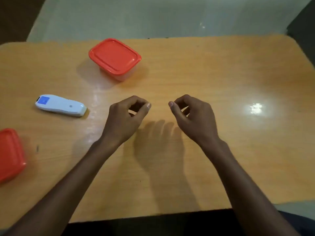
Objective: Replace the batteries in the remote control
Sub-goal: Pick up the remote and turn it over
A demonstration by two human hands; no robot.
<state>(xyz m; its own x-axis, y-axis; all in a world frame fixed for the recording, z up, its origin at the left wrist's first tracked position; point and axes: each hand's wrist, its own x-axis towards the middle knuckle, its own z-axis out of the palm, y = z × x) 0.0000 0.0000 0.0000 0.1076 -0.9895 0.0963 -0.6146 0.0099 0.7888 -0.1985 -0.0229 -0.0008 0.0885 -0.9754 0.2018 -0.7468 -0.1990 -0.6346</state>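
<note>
Left hand (125,116) and right hand (192,114) raised over the middle of the wooden table (213,74), forearms converging from the near edge, backs of hands up, thumbs pointing inward toward each other with a clear gap between. Fingers of both loosely curled into the palms, half-closed, gripping nothing visible. Shadows of both hands cast on the wood below and between them. Count: one white remote control (60,105), lying flat well to the left of the left hand, blue patch at its far-left end; two red-lidded plastic containers, lids on, one (115,57) beyond the left hand, the other (10,154) far left and nearer, cut off by the frame edge. Contents of both containers hidden. Markings on remote too blurred to read.
</note>
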